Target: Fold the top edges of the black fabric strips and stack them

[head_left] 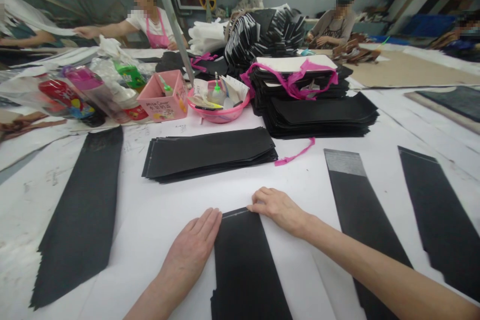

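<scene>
A long black piece point(243, 260) lies in front of me on the white table, a pale line along its far edge. My left hand point(197, 242) rests flat at its far left corner, fingers stretched out and side by side. At the far right corner, my right hand point(279, 207) has its thumb and index finger together on the edge, the other fingers curled. Beyond the hands sits a stack of black pieces point(210, 152).
More black pieces lie at the left point(82, 210) and right point(369, 220). Behind are a pink basin point(221, 114), a pink box point(165, 97), wrapped bottles and a tall black stack point(322, 115) with pink strips. Several people sit across the tables.
</scene>
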Tool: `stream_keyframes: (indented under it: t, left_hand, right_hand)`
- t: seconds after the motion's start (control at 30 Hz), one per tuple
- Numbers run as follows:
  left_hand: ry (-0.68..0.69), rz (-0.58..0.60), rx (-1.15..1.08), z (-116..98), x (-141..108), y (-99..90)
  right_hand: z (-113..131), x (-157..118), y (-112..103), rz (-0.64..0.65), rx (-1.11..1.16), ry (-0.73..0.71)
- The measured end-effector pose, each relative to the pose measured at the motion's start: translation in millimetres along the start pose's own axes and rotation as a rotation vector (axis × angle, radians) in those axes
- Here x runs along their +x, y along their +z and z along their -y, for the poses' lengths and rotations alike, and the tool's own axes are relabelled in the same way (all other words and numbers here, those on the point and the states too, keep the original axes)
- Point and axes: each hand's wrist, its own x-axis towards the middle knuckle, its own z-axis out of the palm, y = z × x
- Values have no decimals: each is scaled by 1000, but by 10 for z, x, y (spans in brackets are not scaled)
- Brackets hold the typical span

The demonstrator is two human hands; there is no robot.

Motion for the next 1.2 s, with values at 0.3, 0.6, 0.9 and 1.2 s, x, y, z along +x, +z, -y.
stream_keyframes:
  t: [0.3,0.6,0.9,1.2]
  left_hand:
    - [37,-56,67,51,-108,41]
    - [20,-107,34,72,-210,161]
    - [-4,-123,47,66,-207,167]
    - [-37,-176,-19,61,-185,191]
  right_hand:
    - [-11,-21,-1,9,1,28]
    - [-14,-99,34,-42,46,39]
    - [-51,-198,80,-47,91,71]
    - [88,-110,53,-131,109,177]
